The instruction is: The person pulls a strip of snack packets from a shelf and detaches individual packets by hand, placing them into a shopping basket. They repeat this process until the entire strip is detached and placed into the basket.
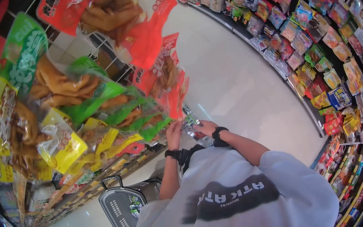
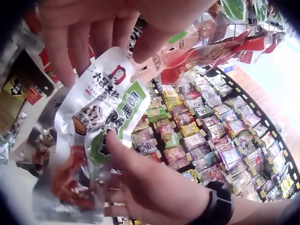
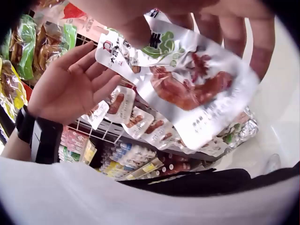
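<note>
A silver-and-white snack packet (image 2: 96, 105) with a green panel and a reddish-brown piece of meat on its front is in front of the person's body. In the left wrist view, the right hand (image 2: 154, 180) pinches it, thumb on the front and fingers behind. The right wrist view has the packet (image 3: 201, 112) tilted beneath that same hand. Beside its top end is the left hand (image 3: 63, 91), palm turned up and fingers straight, with the fingertips at the packet's edge. Both hands appear small in the head view, the left (image 1: 174, 134) close by the hanging red bags (image 1: 163, 77).
Large green bags (image 1: 69, 88) and yellow bags (image 1: 62, 137) of chicken feet hang from a wire rack at left. Similar silver packets (image 3: 136, 122) hang below the hands. A grey shopping basket (image 1: 120, 207) stands beside the person. Across the aisle floor (image 1: 230, 71) run snack shelves (image 1: 299, 40).
</note>
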The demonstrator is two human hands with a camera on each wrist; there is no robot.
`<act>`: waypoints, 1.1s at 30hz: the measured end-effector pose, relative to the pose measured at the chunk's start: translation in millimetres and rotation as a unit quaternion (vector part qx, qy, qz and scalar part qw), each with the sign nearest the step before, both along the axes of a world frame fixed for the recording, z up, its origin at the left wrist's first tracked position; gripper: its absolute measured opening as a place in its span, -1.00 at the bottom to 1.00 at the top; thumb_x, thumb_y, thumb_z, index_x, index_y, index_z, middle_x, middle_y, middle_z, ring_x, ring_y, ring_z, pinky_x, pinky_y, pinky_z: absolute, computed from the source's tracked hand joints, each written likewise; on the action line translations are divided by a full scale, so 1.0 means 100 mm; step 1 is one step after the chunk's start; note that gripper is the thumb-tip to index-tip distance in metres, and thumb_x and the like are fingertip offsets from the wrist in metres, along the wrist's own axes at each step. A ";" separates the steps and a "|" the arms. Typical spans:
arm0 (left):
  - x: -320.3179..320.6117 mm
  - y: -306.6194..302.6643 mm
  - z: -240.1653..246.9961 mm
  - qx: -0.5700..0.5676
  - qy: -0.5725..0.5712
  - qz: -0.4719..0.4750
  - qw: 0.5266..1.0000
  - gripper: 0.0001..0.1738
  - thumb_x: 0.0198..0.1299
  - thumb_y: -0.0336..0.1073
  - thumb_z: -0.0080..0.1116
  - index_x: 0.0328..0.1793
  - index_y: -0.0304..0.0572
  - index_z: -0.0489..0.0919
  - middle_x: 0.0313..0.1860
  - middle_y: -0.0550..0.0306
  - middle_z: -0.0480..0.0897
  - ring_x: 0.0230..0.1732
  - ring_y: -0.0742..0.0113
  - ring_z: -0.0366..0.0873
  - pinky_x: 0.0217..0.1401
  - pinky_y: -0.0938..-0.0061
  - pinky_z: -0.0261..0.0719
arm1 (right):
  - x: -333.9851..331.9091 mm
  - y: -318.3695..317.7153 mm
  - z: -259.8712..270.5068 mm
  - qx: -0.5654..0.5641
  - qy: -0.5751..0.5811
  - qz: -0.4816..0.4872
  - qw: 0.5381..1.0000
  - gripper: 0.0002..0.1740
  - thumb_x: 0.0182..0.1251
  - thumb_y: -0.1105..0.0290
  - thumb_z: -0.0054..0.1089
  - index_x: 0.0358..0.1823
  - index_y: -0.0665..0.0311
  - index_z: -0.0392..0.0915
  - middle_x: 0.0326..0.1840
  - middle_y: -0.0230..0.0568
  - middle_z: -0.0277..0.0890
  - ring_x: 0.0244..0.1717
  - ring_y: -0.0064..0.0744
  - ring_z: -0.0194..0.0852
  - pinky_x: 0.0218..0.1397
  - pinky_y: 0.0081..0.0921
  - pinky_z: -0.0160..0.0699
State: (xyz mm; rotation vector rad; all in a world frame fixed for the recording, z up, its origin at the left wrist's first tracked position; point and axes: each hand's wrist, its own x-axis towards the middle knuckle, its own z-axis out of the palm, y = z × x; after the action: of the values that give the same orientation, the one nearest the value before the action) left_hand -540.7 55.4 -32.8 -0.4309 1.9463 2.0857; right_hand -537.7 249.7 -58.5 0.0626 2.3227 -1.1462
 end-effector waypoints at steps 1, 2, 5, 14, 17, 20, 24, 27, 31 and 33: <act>0.02 -0.01 -0.01 -0.003 0.012 0.007 1.000 -0.64 0.24 -0.26 0.11 0.14 -0.20 0.48 -0.09 0.22 0.58 -0.16 0.55 0.50 -0.23 0.64 0.46 | 0.05 0.00 -0.18 0.012 0.022 -0.002 1.000 -0.23 0.20 -0.21 0.01 0.08 0.44 0.38 -0.12 0.15 0.55 -0.06 -0.04 0.53 0.06 -0.29 0.44; 0.05 -0.02 -0.03 -0.006 0.024 0.013 1.000 -0.62 0.23 -0.29 0.11 0.17 -0.18 0.46 -0.08 0.23 0.57 -0.16 0.54 0.50 -0.27 0.64 0.48 | 0.10 0.05 -0.36 -0.011 -0.010 -0.007 1.000 -0.29 0.17 -0.13 0.03 0.12 0.36 0.37 -0.05 0.14 0.53 0.01 0.04 0.50 0.10 -0.25 0.40; 0.20 -0.16 -0.26 -0.086 0.047 0.029 0.995 -0.51 0.20 -0.34 0.10 0.28 -0.19 0.37 0.02 0.17 0.53 -0.06 0.44 0.48 -0.20 0.57 0.51 | 0.37 0.27 -0.62 -0.020 -0.024 0.014 0.999 -0.41 0.17 0.01 0.07 0.08 0.31 0.41 -0.08 0.03 0.55 -0.07 -0.09 0.54 -0.03 -0.28 0.49; 1.64 -0.17 -0.70 0.191 -0.291 -0.028 0.937 -0.47 0.28 -0.05 -0.05 0.32 -0.10 0.33 0.17 -0.03 0.48 0.11 0.17 0.48 0.16 0.27 0.46 | 1.33 0.69 -0.17 -0.119 -0.305 -0.005 0.945 -0.60 0.23 0.13 0.04 0.01 0.18 0.43 -0.08 -0.22 0.50 -0.15 -0.31 0.52 -0.18 -0.32 0.52; 2.19 -0.08 -0.70 0.148 -0.318 -0.050 0.935 -0.47 0.29 -0.04 -0.06 0.32 -0.09 0.34 0.20 -0.03 0.46 0.14 0.17 0.46 0.21 0.28 0.44 | 1.79 0.71 -0.28 -0.104 -0.311 -0.016 0.945 -0.64 0.24 0.16 0.01 0.00 0.14 0.47 -0.10 -0.23 0.56 -0.18 -0.36 0.53 -0.27 -0.38 0.51; 2.75 -0.16 -0.62 0.108 -0.309 -0.058 0.943 -0.44 0.27 0.02 -0.01 0.31 -0.09 0.36 0.21 0.00 0.46 0.16 0.18 0.45 0.23 0.30 0.41 | 2.21 0.66 -0.62 -0.123 -0.352 0.038 0.927 -0.61 0.22 0.11 0.06 0.01 0.14 0.47 -0.12 -0.21 0.55 -0.17 -0.34 0.50 -0.24 -0.34 0.47; 3.33 -0.24 -0.16 0.088 -0.316 -0.008 0.945 -0.48 0.33 -0.02 -0.11 0.30 -0.13 0.36 0.22 -0.07 0.45 0.19 0.15 0.43 0.24 0.30 0.40 | 2.66 0.40 -0.72 -0.160 -0.328 0.099 0.926 -0.59 0.21 0.07 0.08 -0.02 0.17 0.49 -0.16 -0.26 0.55 -0.20 -0.38 0.45 -0.24 -0.39 0.41; 3.59 -0.37 0.05 0.093 -0.299 0.036 0.949 -0.49 0.31 -0.01 -0.10 0.28 -0.12 0.39 0.19 -0.05 0.48 0.17 0.16 0.45 0.22 0.30 0.41 | 2.75 0.31 -0.51 -0.188 -0.365 0.092 0.907 -0.59 0.22 0.11 0.09 0.03 0.14 0.44 -0.10 -0.23 0.53 -0.12 -0.35 0.48 -0.20 -0.38 0.46; 3.76 -0.58 0.07 0.105 -0.270 0.076 0.954 -0.49 0.30 -0.01 -0.08 0.25 -0.14 0.41 0.17 -0.05 0.50 0.17 0.15 0.45 0.22 0.29 0.42 | 2.77 0.19 -0.28 -0.189 -0.375 0.072 0.905 -0.56 0.26 0.14 0.07 0.12 0.12 0.37 -0.02 -0.18 0.51 -0.04 -0.26 0.51 -0.07 -0.33 0.52; 3.82 -0.69 0.20 0.111 -0.250 0.099 0.957 -0.51 0.35 -0.03 -0.18 0.28 -0.15 0.37 0.20 -0.08 0.47 0.20 0.14 0.42 0.27 0.26 0.36 | 2.77 0.05 -0.28 -0.192 -0.367 0.078 0.907 -0.58 0.27 0.14 0.07 0.12 0.11 0.37 -0.01 -0.17 0.51 -0.04 -0.25 0.51 -0.06 -0.32 0.52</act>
State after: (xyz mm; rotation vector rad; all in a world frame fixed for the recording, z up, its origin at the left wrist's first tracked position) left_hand -159.2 -13.4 -12.6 -1.0228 1.4099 2.0182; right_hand -260.3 254.9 -87.0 0.1336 1.3969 -1.2094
